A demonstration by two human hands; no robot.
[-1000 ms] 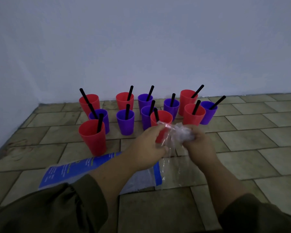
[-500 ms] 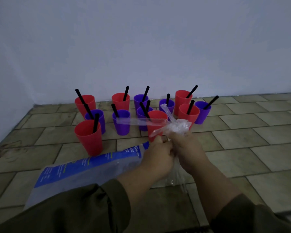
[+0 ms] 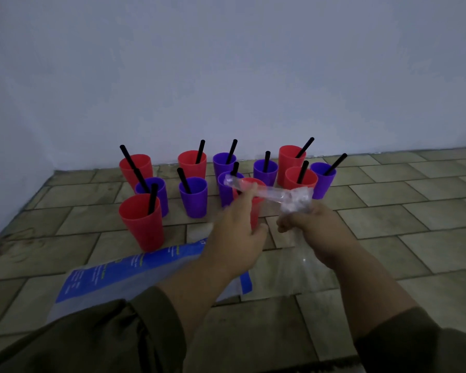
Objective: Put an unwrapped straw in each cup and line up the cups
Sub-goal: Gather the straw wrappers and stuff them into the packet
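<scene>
Both hands are raised over the tiled floor, just in front of the cluster of cups. The left hand reaches forward, its thumb and forefinger closed in a pinch on a long clear wrapper. The other fingers are curled loosely underneath. The wrapper runs nearly level from a loose end beyond the left fingertips across to the right hand. That hand is closed into a fist round a wad of clear plastic, which bulges out of the top of its grip. The wrapper looks empty, though the dim, blurred view does not settle that.

Twelve red and purple cups stand upright near the wall in loose rows, not a straight line. A black straw leans in the front red cup at the left, and straws show in the others. The exception is the near red cup, which sits directly behind the left hand, so its inside is mostly hidden.

A blue-printed plastic bag lies flat on the floor beneath the left forearm. A sheet of clear film lies under the right wrist. Dark olive sleeves cover both forearms.
</scene>
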